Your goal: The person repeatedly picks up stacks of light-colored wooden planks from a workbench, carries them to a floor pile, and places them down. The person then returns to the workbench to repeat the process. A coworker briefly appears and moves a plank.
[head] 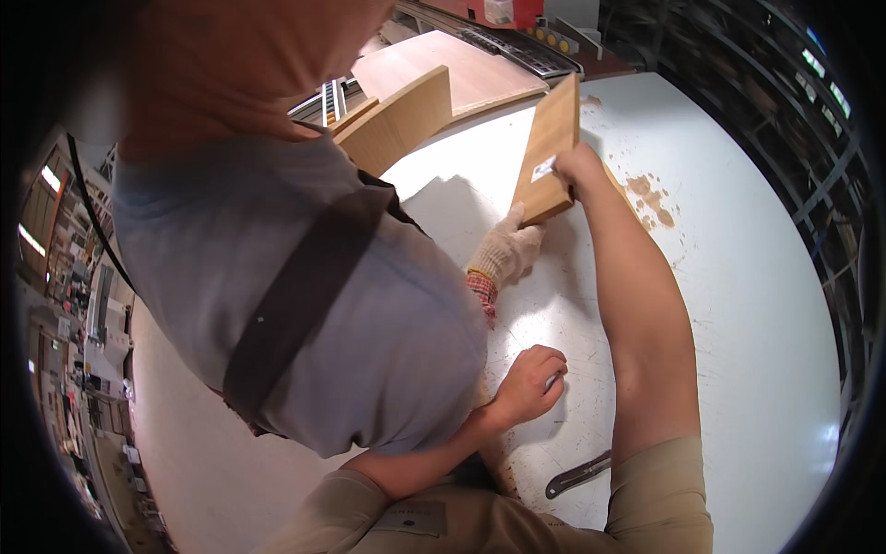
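Observation:
My right hand is at the right edge of a wooden board, its fingers closed at the edge beside a white label on the board's face. The label bears print. Below, a co-worker's hand in a knitted glove holds the board's lower corner, so the board is tilted up off the white tabletop. My left hand is near the table's near edge, curled around a small light-coloured thing mostly hidden by the fingers. A dark-handled utility knife lies by my right forearm, which partly covers it.
The co-worker's grey-shirted body leans in close on the left. Behind stand more wooden boards, and a pale panel lies before a machine with a red housing. Brown patches mark the tabletop; dark metal racking rises right.

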`<state>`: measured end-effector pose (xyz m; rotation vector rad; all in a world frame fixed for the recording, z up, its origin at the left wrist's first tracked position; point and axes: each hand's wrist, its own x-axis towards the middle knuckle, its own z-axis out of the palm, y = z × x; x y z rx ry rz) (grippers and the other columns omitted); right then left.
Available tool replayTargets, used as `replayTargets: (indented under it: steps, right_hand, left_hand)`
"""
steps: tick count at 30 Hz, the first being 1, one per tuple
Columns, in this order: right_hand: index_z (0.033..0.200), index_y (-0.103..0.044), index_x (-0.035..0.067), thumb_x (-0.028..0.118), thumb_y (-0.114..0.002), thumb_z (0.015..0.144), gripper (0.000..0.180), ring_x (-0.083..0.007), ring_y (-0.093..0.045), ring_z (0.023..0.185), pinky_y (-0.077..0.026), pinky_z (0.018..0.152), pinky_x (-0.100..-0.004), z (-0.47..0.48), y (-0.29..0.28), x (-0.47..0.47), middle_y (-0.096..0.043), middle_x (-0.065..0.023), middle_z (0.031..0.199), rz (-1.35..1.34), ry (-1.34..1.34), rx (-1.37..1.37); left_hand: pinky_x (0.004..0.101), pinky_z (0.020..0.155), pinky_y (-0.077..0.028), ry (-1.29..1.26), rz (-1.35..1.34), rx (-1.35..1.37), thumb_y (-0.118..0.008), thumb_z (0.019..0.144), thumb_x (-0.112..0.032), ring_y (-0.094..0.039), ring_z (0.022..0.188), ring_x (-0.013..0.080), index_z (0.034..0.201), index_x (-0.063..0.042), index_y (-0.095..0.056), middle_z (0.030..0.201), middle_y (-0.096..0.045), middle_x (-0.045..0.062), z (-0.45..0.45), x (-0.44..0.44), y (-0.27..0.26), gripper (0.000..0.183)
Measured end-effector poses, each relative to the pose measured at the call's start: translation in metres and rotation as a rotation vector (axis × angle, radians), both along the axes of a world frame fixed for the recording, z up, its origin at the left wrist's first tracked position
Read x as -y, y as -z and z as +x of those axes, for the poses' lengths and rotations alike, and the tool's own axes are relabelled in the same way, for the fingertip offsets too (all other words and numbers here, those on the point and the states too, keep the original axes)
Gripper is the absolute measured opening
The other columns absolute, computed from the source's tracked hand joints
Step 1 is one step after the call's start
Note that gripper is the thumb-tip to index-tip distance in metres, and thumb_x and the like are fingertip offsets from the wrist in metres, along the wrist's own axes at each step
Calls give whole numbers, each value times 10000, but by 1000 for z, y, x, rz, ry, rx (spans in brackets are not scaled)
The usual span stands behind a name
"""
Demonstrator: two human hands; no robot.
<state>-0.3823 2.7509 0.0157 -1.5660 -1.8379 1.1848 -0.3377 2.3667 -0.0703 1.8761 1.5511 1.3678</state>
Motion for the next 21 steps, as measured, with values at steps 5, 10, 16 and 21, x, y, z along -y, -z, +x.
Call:
replayTargets:
  steps: [5,10,16,21]
  right_hand:
    - [1274,-595,-64,62,-676,904,400,-262,-716,956,-581,822,-397,78,7,13,-707,-198,1130,-253,-38,-428]
    - [1211,-645,-34,116,-667,919,329,-233,-699,956,-563,842,-369,209,26,5,-724,-151,1073,-154,-60,-278]
    - [1134,-705,3,181,-657,936,271,-199,-678,956,-541,865,-335,330,78,1,-745,-95,1005,153,-160,119]
    - [1469,-492,-69,375,-529,1017,634,-429,-350,1479,-245,1242,-437,261,89,36,-410,-328,1550,423,-349,730]
  left_hand:
    - [407,865,-475,-61,-11,0,-660,795,-18,-616,977,298,917,-55,-630,1002,-662,81,-8,7,6,131]
    - [420,839,-474,-68,-30,-11,-639,806,-36,-597,942,305,877,-47,-605,941,-631,91,-2,1,12,79]
    - [449,839,-482,-143,62,-3,-615,816,-71,-589,945,339,852,-40,-595,915,-604,129,9,1,33,51]
    - [438,799,-508,-126,184,255,-634,819,-54,-620,922,336,863,-39,-605,910,-614,122,21,58,27,55]
